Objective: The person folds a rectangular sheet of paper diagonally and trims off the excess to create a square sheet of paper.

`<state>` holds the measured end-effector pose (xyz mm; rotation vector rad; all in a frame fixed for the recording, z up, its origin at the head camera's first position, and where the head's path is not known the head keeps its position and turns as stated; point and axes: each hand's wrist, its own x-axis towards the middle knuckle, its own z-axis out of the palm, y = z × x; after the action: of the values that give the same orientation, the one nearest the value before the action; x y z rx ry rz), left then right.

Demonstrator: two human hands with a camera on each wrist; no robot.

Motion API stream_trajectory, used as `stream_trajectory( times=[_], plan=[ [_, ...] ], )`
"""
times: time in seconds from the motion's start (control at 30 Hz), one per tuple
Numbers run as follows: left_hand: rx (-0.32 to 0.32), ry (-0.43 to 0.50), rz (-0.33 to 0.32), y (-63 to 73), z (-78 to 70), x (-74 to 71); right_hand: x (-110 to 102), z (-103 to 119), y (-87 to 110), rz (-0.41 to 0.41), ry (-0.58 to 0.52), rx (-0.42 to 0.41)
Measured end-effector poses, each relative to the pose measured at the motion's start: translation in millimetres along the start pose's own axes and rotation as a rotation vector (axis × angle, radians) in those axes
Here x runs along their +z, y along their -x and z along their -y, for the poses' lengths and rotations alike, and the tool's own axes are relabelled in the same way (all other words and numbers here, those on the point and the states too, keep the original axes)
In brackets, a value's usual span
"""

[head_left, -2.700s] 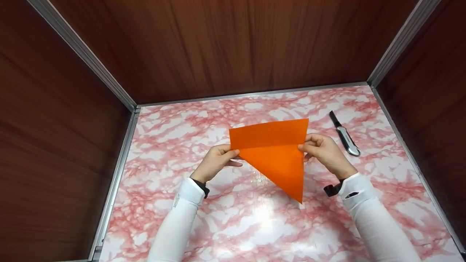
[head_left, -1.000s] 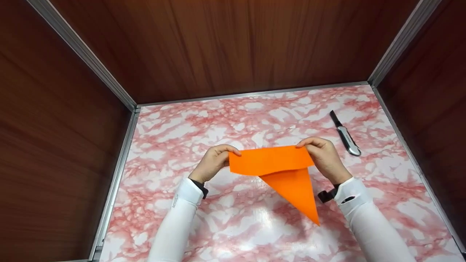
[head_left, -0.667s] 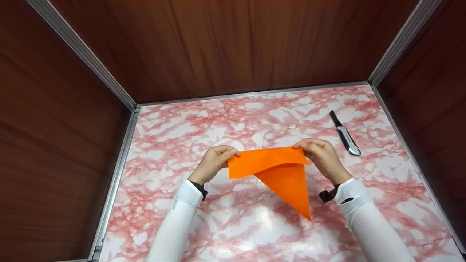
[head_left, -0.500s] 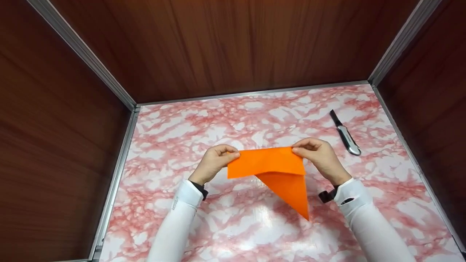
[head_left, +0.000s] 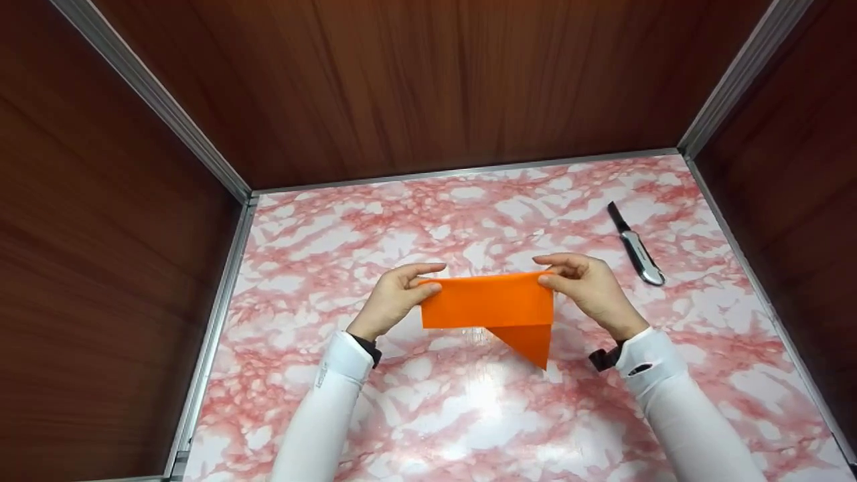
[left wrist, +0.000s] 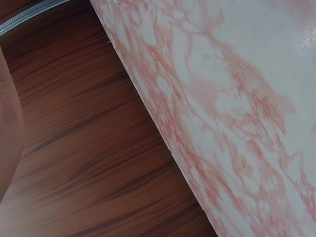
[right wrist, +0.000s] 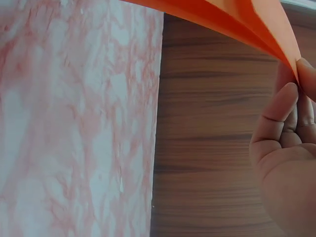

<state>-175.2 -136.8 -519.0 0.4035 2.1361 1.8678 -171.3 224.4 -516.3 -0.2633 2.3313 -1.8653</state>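
Observation:
A sheet of orange paper (head_left: pixel 492 301), folded over along its top edge, is held up between both hands in the head view. A triangular part of it points down below the folded band at the right. My left hand (head_left: pixel 395 298) pinches the upper left corner, thumb in front. At the upper right corner my right hand (head_left: pixel 592 291) pinches the fold between thumb and fingers. In the right wrist view the paper's layers (right wrist: pixel 237 19) run into the pinch of the right hand (right wrist: pixel 289 143). Only a sliver of the left hand (left wrist: pixel 7 123) shows in the left wrist view.
A utility knife (head_left: pixel 637 251) with a grey and black handle lies on the red-and-white marbled table (head_left: pixel 321 234), right of the hands. Dark wood panels (head_left: pixel 435 87) with metal edging rise at the back and both sides.
The paper's upper part has been folded down toward the person over the lower part, and the band now lies straighter. The triangular tip has drawn up. Both hands kept hold of the paper.

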Motion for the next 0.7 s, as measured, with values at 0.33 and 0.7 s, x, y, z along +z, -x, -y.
stream_trajectory(
  times=[0.33,0.7],
  plan=[
    [0.026,-0.113,-0.007,4.4,-4.4,-0.6,2.4,7.1,0.2,0.015,0.189,0.01],
    [-0.025,-0.153,-0.014,4.1,-3.3,-3.2,3.5,4.1,5.8,-0.025,0.227,-0.051]
  ],
)
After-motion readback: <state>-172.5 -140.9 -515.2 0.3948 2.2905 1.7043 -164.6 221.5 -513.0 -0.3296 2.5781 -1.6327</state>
